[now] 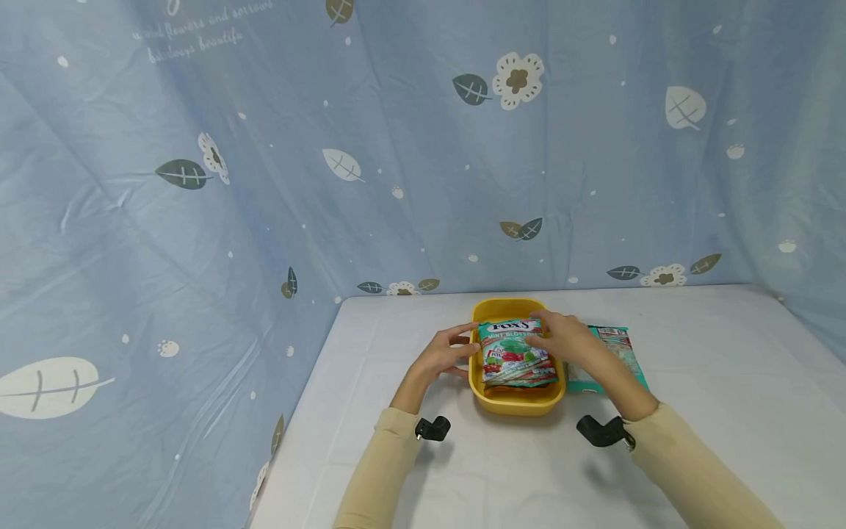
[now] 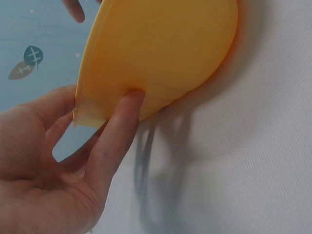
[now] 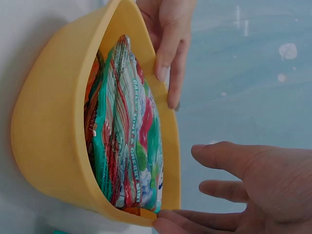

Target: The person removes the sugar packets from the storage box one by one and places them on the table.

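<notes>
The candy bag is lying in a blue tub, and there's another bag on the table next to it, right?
Nearly. The tub is yellow, not blue; the head view and both wrist views show it. The candy bag does lie inside it, and another bag lies on the table beside it.

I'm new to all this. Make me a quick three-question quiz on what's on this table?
1. True or false: the yellow tub is empty.
2. Which hand touches the tub's outer wall?
A. left hand
B. right hand
3. Fill in: a second candy packet lies on the table beside the ____ forearm.

Key:
1. False; a candy bag lies in it.
2. A; its fingers press the wall.
3. right
</notes>
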Tool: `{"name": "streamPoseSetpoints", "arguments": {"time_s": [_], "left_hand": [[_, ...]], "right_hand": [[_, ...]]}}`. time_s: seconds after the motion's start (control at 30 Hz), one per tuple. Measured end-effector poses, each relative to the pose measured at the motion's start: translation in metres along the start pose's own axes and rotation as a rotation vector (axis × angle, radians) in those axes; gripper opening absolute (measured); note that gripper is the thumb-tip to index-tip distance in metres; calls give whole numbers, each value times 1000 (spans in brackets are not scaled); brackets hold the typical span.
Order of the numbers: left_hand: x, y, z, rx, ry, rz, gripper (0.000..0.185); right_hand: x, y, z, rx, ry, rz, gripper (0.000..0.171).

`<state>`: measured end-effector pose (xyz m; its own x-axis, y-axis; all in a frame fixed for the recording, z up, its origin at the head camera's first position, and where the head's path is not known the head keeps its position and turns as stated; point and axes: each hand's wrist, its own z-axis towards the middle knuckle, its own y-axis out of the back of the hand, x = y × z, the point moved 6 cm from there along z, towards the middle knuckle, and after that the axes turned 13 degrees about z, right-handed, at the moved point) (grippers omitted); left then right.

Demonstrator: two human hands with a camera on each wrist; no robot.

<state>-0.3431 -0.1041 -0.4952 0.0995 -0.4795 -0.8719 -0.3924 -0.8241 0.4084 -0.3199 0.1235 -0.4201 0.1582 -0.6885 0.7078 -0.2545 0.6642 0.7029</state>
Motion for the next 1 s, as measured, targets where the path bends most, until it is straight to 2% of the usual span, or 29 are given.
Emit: {"name": "streamPoseSetpoints", "arguments": {"time_s": [0.3,0.6,0.87,1.0], "left_hand": [[0,-1,-1,4,2,-4,53],[0,0,-1,-8,-2,3,52],[0,-2,0,-14,-4,5,53],[1,-3,0,-14,2,9,55]], "right_hand": [[4,-11,1,66,-74,17,63],[12,-23,3,77,-69,0,61],[15,-33,5,32,-138,-23,53],[16,-38,7,3,-136,-75,48]]}}
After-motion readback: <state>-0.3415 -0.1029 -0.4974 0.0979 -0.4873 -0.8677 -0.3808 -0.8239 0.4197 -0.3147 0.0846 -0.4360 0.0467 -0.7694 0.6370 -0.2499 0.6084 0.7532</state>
